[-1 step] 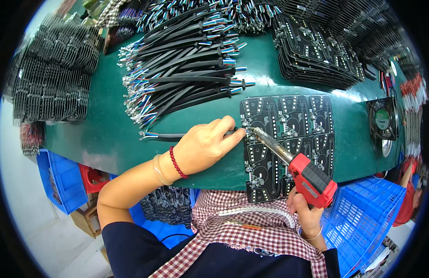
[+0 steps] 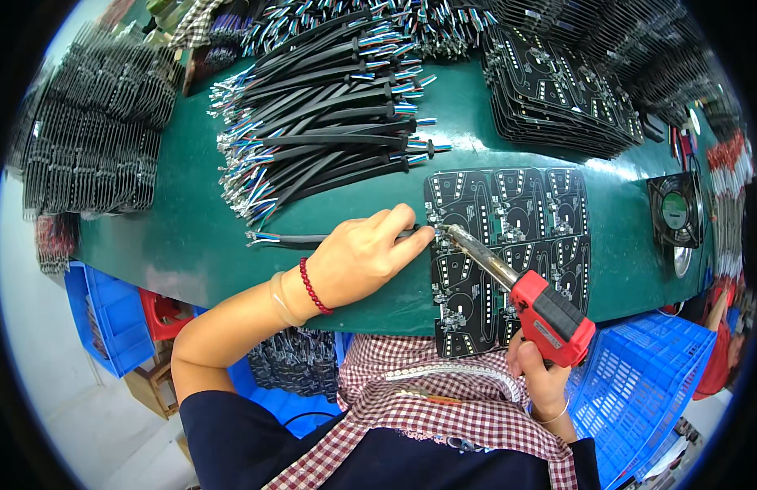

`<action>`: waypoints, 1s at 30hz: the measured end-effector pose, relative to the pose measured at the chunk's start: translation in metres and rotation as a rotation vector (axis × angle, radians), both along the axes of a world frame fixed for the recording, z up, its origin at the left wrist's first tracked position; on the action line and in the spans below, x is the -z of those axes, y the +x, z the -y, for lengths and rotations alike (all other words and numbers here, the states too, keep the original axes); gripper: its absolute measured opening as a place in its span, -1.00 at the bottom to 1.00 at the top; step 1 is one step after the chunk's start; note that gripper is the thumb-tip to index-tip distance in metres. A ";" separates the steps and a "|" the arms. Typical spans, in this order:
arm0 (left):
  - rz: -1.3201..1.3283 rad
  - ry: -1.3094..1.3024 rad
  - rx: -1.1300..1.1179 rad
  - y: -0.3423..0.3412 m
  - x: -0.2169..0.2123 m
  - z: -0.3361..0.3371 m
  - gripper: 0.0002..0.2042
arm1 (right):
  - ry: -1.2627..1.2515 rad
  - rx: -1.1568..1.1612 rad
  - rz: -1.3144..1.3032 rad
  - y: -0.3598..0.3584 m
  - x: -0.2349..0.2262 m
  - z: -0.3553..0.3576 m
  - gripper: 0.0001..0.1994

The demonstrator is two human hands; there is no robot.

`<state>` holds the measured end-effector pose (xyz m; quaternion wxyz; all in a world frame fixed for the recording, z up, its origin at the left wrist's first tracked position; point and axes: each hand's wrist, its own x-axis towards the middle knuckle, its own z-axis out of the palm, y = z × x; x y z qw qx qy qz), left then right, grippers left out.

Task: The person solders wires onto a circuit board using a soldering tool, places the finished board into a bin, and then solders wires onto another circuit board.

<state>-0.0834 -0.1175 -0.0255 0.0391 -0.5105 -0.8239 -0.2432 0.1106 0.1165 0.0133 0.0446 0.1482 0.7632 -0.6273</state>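
My left hand (image 2: pixel 358 257) is closed on a black cable (image 2: pixel 288 239) with coloured wire ends and presses its end against the left edge of a panel of black circuit boards (image 2: pixel 517 212) lying on the green table (image 2: pixel 190 237). A red bead bracelet is on that wrist. In my right hand (image 2: pixel 538 380) is a red soldering iron (image 2: pixel 550 318), gripped by the handle. Its metal tip touches the board right beside my left fingertips.
A heap of black cables (image 2: pixel 329 114) lies behind my left hand. Stacks of black boards (image 2: pixel 558 90) fill the far right, dark framed parts (image 2: pixel 92 139) the far left. A small fan (image 2: pixel 676 211) stands at the right. Blue crates (image 2: pixel 640 392) sit below the table's edge.
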 end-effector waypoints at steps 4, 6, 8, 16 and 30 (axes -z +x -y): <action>-0.010 -0.023 0.029 -0.001 0.000 0.001 -0.72 | -0.099 0.119 -0.005 -0.001 -0.001 0.005 -0.73; -0.019 -0.022 0.028 -0.002 0.000 0.001 -0.73 | -0.102 0.132 0.002 -0.002 -0.003 0.005 -0.72; -0.019 -0.025 0.026 -0.001 0.000 0.000 -0.73 | -0.125 0.076 0.052 -0.005 -0.006 0.003 -0.68; 0.012 0.003 0.001 -0.001 0.000 0.000 -0.71 | -0.209 0.214 -0.019 -0.003 -0.012 0.007 -0.63; 0.021 0.024 0.000 -0.001 0.002 0.000 -0.78 | -0.177 0.137 0.042 0.001 -0.009 0.004 -0.70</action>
